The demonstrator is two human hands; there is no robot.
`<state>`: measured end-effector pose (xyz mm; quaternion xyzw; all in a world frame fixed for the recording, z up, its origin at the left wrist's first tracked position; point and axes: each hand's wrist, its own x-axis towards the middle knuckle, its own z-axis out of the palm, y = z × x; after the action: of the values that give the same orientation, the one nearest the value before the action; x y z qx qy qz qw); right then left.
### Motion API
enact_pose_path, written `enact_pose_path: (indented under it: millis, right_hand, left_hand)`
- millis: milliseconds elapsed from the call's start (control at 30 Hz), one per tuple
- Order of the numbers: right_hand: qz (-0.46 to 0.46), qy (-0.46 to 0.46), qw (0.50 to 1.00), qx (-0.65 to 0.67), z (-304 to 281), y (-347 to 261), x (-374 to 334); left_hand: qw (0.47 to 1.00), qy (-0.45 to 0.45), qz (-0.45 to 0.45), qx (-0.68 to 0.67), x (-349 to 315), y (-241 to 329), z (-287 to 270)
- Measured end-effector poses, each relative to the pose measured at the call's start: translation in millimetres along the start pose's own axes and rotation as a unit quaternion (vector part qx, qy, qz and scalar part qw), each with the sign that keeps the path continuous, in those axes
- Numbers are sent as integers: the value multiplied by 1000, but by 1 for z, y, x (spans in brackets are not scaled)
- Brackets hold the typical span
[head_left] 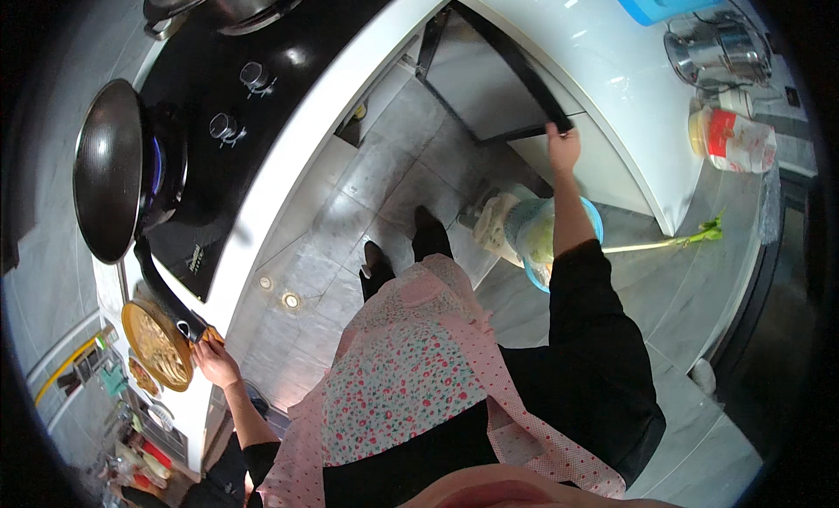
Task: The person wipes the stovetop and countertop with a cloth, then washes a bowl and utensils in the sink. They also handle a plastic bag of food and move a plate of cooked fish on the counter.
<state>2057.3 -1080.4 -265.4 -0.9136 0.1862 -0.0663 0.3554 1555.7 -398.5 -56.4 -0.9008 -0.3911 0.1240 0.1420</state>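
My left hand point(215, 361) is closed around the black handle point(157, 285) of a dark wok point(109, 172). The wok is tilted up at the left of the hob, and blue flame shows at the burner point(162, 172) beside it. On the right, my right hand point(564, 147) grips the edge of a black-framed cabinet door point(494, 76), which stands open below the white counter. Just left of my left hand, a brown plate point(181, 384) of pale sliced food rests on the counter.
A metal pot point(232, 6) sits at the far end of the black hob point(288, 80). Below my right forearm stands a light-blue bin point(596, 218), a green-topped stalk point(699, 233) beside it. A red-labelled jar point(732, 141) and a metal appliance point(712, 54) stand on the right counter.
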Motion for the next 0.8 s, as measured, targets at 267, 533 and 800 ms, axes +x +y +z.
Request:
enact_pose_path:
  millis: [267, 533, 800]
  right_hand:
    - [5, -119, 988, 94, 95, -132, -206]
    - [-39, -380, 917, 116, 205, -248, -230]
    - [37, -494, 767, 408, 24, -288, -263]
  left_hand:
    - [990, 119, 55, -60, 11, -5, 14]
    - [949, 80, 124, -278, 1, 46, -5]
    - [645, -158, 196, -721, 28, 270, -113]
